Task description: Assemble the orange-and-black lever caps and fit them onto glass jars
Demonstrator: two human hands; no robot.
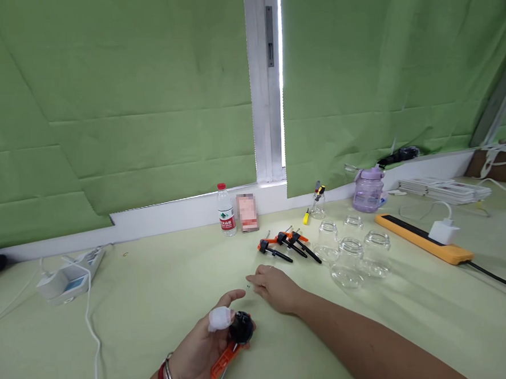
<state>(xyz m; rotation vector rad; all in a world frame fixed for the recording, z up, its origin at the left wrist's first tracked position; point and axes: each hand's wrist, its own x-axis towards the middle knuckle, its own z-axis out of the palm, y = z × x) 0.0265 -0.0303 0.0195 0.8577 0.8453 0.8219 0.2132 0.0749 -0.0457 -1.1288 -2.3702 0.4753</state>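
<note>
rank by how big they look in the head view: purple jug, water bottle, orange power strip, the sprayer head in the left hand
1. orange power strip, longest by far
2. purple jug
3. water bottle, taller than the jug but slimmer, so these two are close
4. sprayer head in the left hand, though it is nearest the camera

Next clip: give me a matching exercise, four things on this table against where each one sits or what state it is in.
Things:
1. pump head
2. water bottle
3. white charger
4. purple jug

Places or states:
A. on the orange power strip
B. upright next to the blurred pink card
C. held in the left hand
D. at the wall, behind the glass jars

Pairs: 1-C, 2-B, 3-A, 4-D
</note>
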